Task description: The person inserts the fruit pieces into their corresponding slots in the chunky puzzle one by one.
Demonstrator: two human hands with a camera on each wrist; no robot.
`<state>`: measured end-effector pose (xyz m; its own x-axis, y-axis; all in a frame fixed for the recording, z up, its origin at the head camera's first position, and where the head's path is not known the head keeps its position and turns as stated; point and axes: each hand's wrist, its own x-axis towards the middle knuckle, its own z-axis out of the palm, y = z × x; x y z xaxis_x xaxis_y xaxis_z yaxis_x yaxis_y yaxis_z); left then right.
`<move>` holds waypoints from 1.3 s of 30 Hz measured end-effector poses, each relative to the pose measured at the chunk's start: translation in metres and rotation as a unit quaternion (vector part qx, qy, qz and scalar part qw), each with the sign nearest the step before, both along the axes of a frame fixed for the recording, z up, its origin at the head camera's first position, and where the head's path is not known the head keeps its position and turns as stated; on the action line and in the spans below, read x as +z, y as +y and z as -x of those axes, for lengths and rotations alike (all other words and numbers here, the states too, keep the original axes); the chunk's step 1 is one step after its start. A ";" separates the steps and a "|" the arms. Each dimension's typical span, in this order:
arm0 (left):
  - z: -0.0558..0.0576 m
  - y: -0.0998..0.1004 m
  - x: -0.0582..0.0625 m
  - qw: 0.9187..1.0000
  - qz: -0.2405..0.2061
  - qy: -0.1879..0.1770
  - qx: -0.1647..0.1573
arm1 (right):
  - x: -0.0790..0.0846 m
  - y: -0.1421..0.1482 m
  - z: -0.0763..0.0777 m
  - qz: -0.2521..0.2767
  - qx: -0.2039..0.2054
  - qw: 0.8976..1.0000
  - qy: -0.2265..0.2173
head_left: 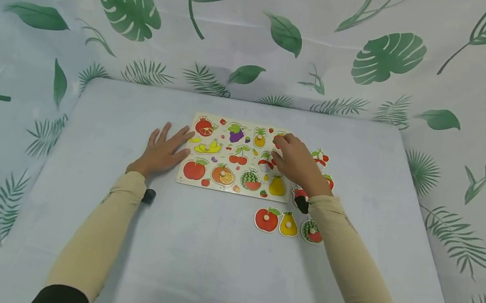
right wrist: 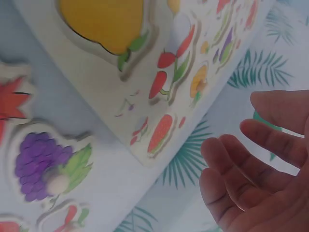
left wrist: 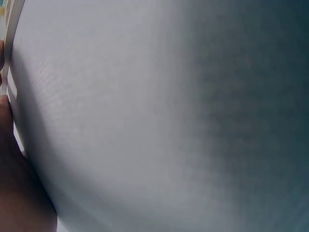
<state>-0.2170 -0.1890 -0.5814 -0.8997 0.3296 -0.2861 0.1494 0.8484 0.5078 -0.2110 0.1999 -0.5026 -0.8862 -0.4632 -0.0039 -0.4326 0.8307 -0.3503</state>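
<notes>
A wooden fruit puzzle board (head_left: 238, 193) lies flat on the table. My left hand (head_left: 162, 151) rests with spread fingers on its left edge; in the left wrist view only a sliver of that hand (left wrist: 21, 193) shows. Over the board's far right part is my right hand (head_left: 297, 163), near the strawberry picture (right wrist: 159, 133) and the chilli picture (right wrist: 169, 72). The right wrist view shows its fingers loosely bent, apart from the board, with nothing between them. A knobbed grape piece (right wrist: 41, 166) lies loose beside the board.
Loose knobbed pieces lie right of and before the board: an apple (head_left: 265, 220), a pear (head_left: 289, 225), a watermelon (head_left: 312, 232), a strawberry (head_left: 328, 182) and a red-and-green piece (head_left: 321, 158). My right forearm partly covers some. Behind the white table (head_left: 194, 261) hangs a leaf-print cloth (head_left: 318, 40).
</notes>
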 end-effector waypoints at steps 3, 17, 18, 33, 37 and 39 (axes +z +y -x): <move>0.000 0.000 -0.001 1.000 0.002 0.000 0.001 | 0.003 0.003 -0.014 0.005 -0.007 1.000 0.000; 0.001 0.000 -0.002 1.000 0.009 0.004 -0.001 | -0.022 0.011 -0.080 0.018 0.007 0.998 0.057; 0.000 0.000 -0.001 1.000 0.008 0.003 0.000 | -0.025 0.010 -0.085 0.018 0.010 0.998 0.062; -0.001 0.001 0.004 1.000 0.012 -0.006 0.008 | -0.051 0.000 -0.139 0.019 -0.002 0.998 0.057; -0.001 0.002 0.002 1.000 0.011 -0.002 0.005 | -0.057 -0.001 -0.148 0.010 -0.004 0.998 0.061; -0.001 0.003 0.001 1.000 0.010 -0.001 0.004 | -0.058 -0.002 -0.150 0.011 -0.008 0.998 0.059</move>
<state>-0.2160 -0.1863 -0.5804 -0.9019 0.3158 -0.2946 0.1404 0.8595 0.4914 -0.0607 0.1982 -0.5606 -0.8873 -0.4477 0.1102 -0.4584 0.8309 -0.3153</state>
